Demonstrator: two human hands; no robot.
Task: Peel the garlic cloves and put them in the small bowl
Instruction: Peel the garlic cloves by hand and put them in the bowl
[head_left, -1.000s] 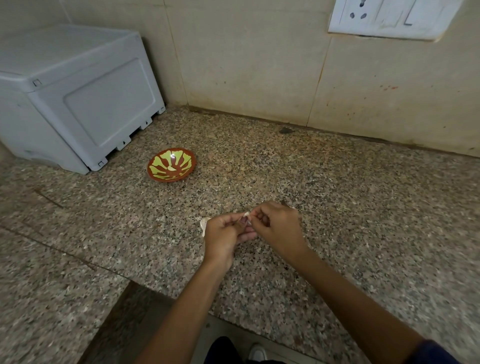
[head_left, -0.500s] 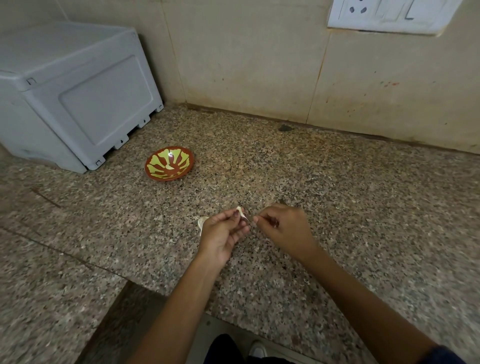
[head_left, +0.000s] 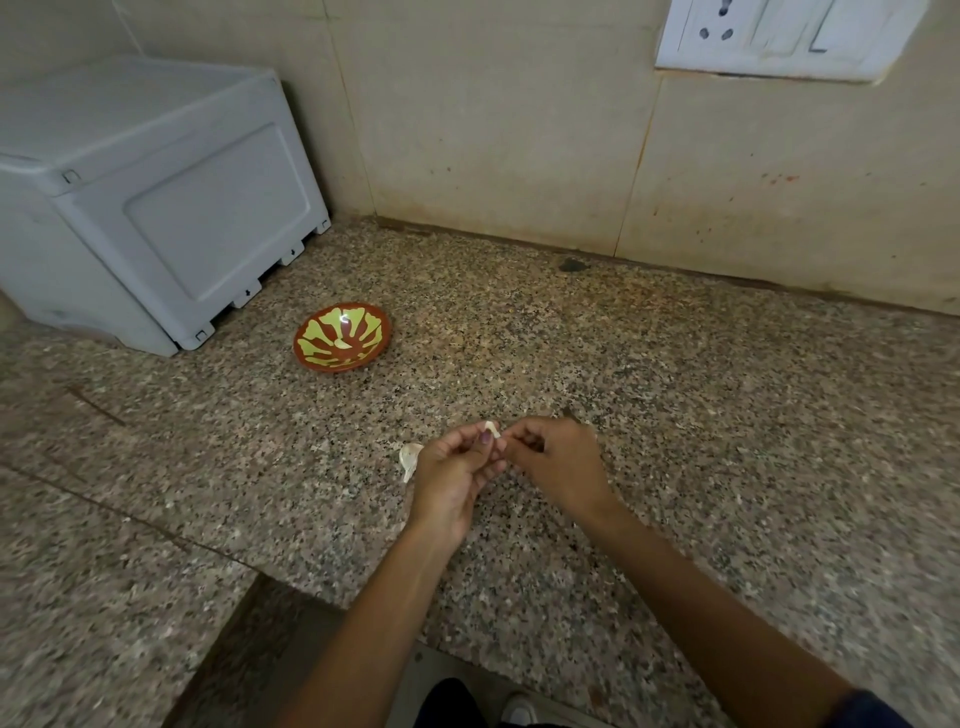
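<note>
While the speckled granite counter (head_left: 675, 415) carries everything, the biggest thing on it is a white plastic appliance (head_left: 156, 208) pushed into the back left corner, which leaves the front open as working room. Near its foot sits the small bowl (head_left: 342, 338), red-brown with a yellow-green leaf pattern, well apart from the hands but probably within an arm's reach so that peeled pieces can be dropped in; one pale sliver already lies in its middle. Close to the front edge, the left hand (head_left: 454, 480) pinches a garlic clove (head_left: 491, 429) between thumb and fingertips and holds it up off the counter, seemingly to steady it, while the right hand (head_left: 558, 462), fingers curled, nips at the clove's tip as if to pull away skin. Only a small whitish point of the clove shows. Just beside the left hand, a papery white garlic skin (head_left: 409, 458) lies discarded on the counter.
</note>
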